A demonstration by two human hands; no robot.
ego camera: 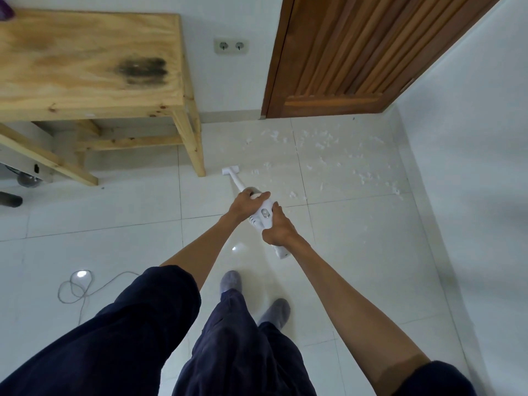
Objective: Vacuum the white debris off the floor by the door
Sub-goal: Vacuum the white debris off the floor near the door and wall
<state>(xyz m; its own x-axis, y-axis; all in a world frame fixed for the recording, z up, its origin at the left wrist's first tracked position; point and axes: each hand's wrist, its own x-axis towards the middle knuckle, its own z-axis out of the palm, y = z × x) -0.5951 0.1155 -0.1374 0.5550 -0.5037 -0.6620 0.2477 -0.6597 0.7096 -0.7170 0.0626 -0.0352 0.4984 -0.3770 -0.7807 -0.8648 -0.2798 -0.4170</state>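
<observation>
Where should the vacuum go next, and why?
Probably sweep the nozzle rightward: it sits beside the table leg, while the white debris lies scattered to its right, before the door. The left hand and right hand grip the vacuum.

Your floor tiles [357, 252] gleam glossy; your vacuum [265, 217] is smooth white plastic, the desk [85, 67] bare pale wood, the door [357, 52] ribbed brown wood.

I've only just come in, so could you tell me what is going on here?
A person holds a white vacuum with both hands, left hand nearer the nozzle, right hand on the handle. The nozzle rests on the floor by the table leg. White debris lies scattered in front of the door.
</observation>
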